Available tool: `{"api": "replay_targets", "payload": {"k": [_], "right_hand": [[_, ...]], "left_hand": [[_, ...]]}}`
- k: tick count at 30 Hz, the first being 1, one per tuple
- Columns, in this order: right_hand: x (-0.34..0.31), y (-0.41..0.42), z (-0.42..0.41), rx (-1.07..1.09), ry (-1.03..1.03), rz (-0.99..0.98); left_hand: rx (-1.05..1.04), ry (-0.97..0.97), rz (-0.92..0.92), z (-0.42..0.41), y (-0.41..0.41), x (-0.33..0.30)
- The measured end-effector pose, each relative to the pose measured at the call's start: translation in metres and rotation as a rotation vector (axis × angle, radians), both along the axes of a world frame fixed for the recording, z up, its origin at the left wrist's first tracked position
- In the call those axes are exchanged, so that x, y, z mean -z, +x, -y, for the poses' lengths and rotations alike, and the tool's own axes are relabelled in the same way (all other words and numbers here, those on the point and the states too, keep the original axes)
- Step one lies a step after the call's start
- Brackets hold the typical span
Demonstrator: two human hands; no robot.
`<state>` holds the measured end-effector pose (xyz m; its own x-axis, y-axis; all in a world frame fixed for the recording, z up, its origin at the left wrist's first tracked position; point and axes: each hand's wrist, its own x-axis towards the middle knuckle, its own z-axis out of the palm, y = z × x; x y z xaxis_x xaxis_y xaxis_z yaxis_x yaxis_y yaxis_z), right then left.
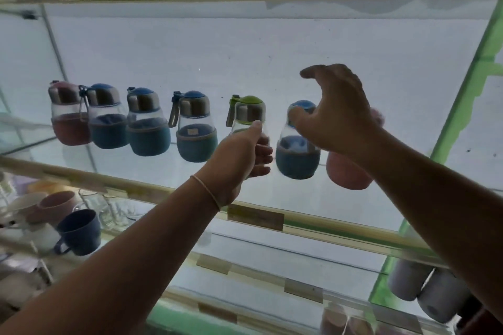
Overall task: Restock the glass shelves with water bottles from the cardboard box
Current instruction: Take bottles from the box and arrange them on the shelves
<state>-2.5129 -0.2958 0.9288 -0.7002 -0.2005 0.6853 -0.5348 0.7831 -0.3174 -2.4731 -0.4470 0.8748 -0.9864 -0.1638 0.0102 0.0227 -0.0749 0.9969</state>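
Gripping green-cap bottle point(248, 114) w/ left hand point(239, 155); right hand point(334, 114) spread over blue-cap bottle point(298, 155)

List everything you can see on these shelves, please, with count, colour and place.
blue-lidded bottles: four, blue sleeves, middle glass shelf
pink bottles: two, one at each end of the row
green-lidded bottle: one, mid-row
cups: dark blue and pink, lower shelf, left
grey containers: two, lower right
left hand: grips the green-lidded bottle
right hand: fingers spread over a blue-lidded bottle, contact unclear
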Motion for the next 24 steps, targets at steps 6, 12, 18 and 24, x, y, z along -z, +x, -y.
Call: {"api": "replay_targets", "payload": {"k": [6, 12, 18, 24], "right_hand": [[0.009, 0.026, 0.101, -0.182, 0.016, 0.013], [0.03, 0.075, 0.218, -0.392, 0.006, 0.068], [0.077, 0.142, 0.335, -0.622, 0.09, 0.215], [0.127, 0.215, 0.432, -0.781, 0.19, 0.36]], "left_hand": [[-0.211, -0.028, -0.034, 0.099, 0.047, -0.001], [-0.476, -0.027, -0.028, 0.221, 0.119, 0.03], [-0.653, -0.001, 0.013, 0.323, 0.221, 0.074], [-0.911, -0.034, 0.12, 0.396, 0.328, 0.129]]}}
